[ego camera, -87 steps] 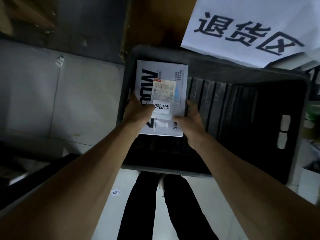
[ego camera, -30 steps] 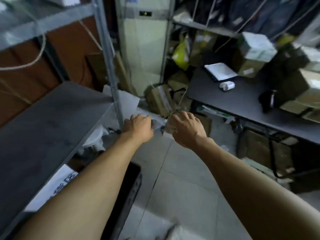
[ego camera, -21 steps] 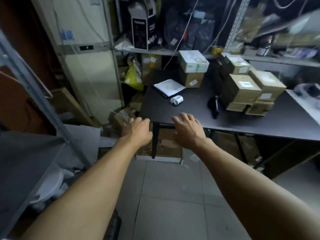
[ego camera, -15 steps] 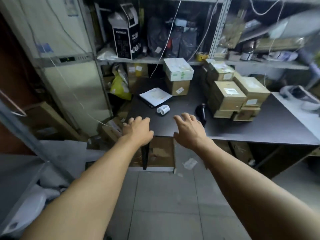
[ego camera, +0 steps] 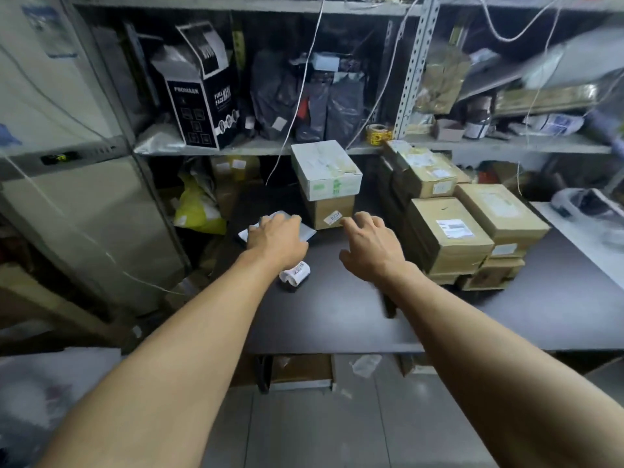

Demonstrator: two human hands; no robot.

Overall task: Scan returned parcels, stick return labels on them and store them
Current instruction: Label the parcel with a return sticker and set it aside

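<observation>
Both my hands reach out over a black table (ego camera: 337, 315), holding nothing. My left hand (ego camera: 277, 239) hovers with relaxed fingers in front of a flat white sheet pad (ego camera: 309, 233) and above a small white label roll (ego camera: 296, 273). My right hand (ego camera: 369, 243) has spread fingers close to a brown parcel (ego camera: 329, 211) with a white box (ego camera: 326, 170) stacked on it. Several brown cardboard parcels (ego camera: 449, 231) with labels stand stacked to the right. A dark scanner (ego camera: 388, 307) lies mostly hidden under my right forearm.
Metal shelving (ego camera: 270, 150) behind the table holds a black carton (ego camera: 202, 92), dark bags (ego camera: 314, 103) and a yellow tape roll (ego camera: 378, 132). A tall white cabinet (ego camera: 67, 163) stands on the left. Cardboard boxes (ego camera: 300, 369) sit under the table on the grey tiled floor.
I let go of the white labelled parcel in the black crate, turned away from the rack and came up to the table. Both empty hands now reach over it.
</observation>
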